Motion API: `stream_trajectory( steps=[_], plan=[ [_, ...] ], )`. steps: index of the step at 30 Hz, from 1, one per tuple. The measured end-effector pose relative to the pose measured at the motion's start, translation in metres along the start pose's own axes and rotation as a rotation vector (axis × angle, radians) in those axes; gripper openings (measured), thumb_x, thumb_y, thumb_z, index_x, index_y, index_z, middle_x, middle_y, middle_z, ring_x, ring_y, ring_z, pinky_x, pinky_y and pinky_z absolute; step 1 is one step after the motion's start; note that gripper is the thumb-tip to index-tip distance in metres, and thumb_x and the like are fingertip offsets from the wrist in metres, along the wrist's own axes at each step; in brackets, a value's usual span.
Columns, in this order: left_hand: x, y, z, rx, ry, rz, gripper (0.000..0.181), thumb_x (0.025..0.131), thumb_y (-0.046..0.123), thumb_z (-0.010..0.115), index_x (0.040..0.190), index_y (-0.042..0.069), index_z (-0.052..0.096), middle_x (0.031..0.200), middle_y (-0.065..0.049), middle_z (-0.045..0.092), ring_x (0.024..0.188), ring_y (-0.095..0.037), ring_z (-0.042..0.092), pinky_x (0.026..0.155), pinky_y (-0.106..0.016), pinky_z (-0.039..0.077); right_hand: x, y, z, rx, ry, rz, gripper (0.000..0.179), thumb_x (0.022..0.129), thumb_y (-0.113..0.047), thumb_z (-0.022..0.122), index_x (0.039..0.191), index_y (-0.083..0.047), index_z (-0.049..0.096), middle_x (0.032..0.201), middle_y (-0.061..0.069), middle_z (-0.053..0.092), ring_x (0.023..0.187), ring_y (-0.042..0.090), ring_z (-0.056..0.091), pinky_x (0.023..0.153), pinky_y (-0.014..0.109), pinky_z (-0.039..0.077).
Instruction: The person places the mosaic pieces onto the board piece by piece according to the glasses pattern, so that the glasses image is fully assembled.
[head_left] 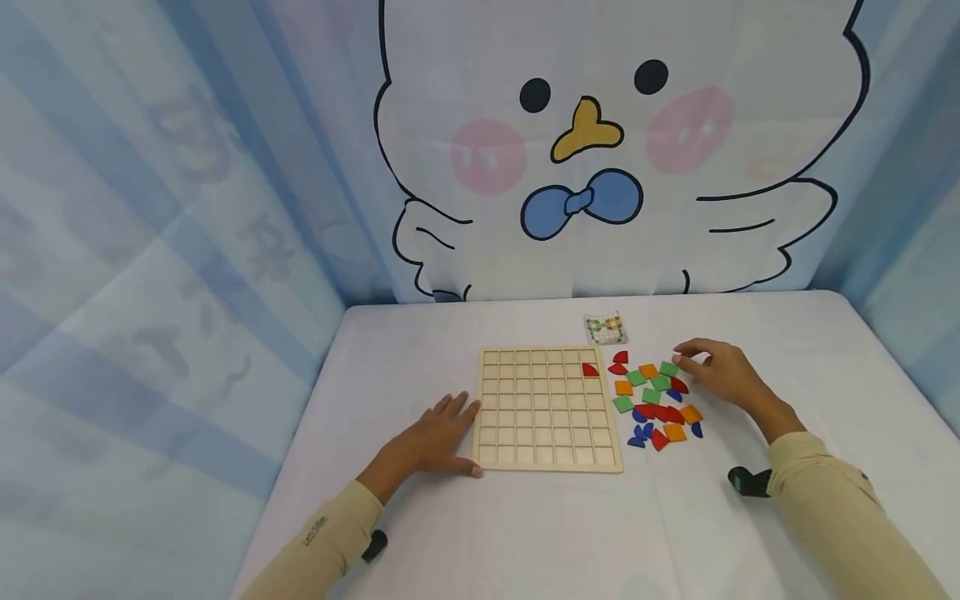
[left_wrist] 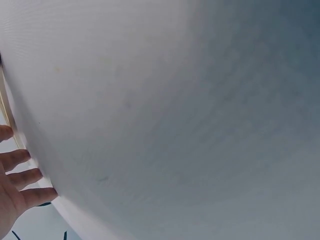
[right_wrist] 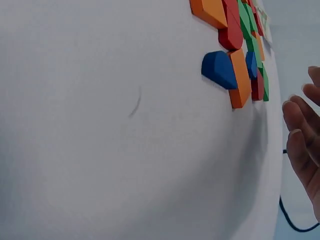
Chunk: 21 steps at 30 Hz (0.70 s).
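Note:
A light wooden grid board lies on the white table. One red quarter-circle tile sits in a cell near its upper right corner. My left hand rests flat, fingers spread, with its fingertips and thumb at the board's left edge. To the right of the board lies a loose spread of red, green, orange and blue tiles. Over the far right of that spread is my right hand, its fingers loosely bent near a green square tile. In the right wrist view the fingers show nothing between them.
A small printed picture card lies behind the board's upper right corner. A blue tile and an orange tile mark the spread's near edge in the right wrist view. Patterned curtains hang around the table.

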<state>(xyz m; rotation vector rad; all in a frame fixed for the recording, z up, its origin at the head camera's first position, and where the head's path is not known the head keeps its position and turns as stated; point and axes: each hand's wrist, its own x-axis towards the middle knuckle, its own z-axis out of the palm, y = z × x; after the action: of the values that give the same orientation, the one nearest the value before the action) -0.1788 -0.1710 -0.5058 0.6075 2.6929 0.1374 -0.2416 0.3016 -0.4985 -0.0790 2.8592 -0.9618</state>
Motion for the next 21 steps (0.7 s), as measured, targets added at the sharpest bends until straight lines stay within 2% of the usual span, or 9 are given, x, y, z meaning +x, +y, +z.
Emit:
stream_trajectory(
  steps=[4,8,13,21],
  plan=[
    [0.001,0.001,-0.001,-0.003,0.005,0.000,0.112,0.076,0.071,0.072,0.161,0.016,0.023,0.168,-0.013,0.018,0.154,-0.039,0.019,0.118,-0.057,0.029,0.000,0.008,-0.001,-0.012,-0.012,0.010,0.046,0.102,-0.036,0.059,0.132,-0.001,0.060,0.126,0.026,0.062,0.098,0.032,0.057,0.077,0.037,0.057],
    [0.001,0.001,-0.001,-0.001,0.006,-0.001,0.112,0.076,0.071,0.072,0.161,0.016,0.024,0.168,-0.013,0.019,0.154,-0.039,0.019,0.119,-0.057,0.029,0.001,0.013,-0.001,-0.019,-0.033,0.004,0.045,0.101,-0.033,0.061,0.132,-0.002,0.060,0.124,0.026,0.060,0.094,0.031,0.057,0.076,0.036,0.057],
    [0.000,0.000,0.000,-0.012,0.002,-0.004,0.112,0.076,0.071,0.072,0.161,0.016,0.023,0.168,-0.013,0.017,0.154,-0.039,0.018,0.119,-0.056,0.028,0.004,0.012,-0.002,-0.026,-0.063,-0.016,0.042,0.098,-0.027,0.065,0.131,-0.001,0.061,0.123,0.027,0.061,0.090,0.027,0.058,0.076,0.037,0.058],
    [-0.003,-0.001,-0.001,-0.030,0.008,0.004,0.112,0.076,0.070,0.073,0.161,0.016,0.024,0.168,-0.014,0.018,0.154,-0.039,0.019,0.119,-0.058,0.028,0.008,0.008,0.004,-0.033,-0.091,-0.031,0.043,0.095,-0.027,0.068,0.130,-0.002,0.064,0.127,0.026,0.061,0.098,0.030,0.058,0.081,0.042,0.058]
  ],
)
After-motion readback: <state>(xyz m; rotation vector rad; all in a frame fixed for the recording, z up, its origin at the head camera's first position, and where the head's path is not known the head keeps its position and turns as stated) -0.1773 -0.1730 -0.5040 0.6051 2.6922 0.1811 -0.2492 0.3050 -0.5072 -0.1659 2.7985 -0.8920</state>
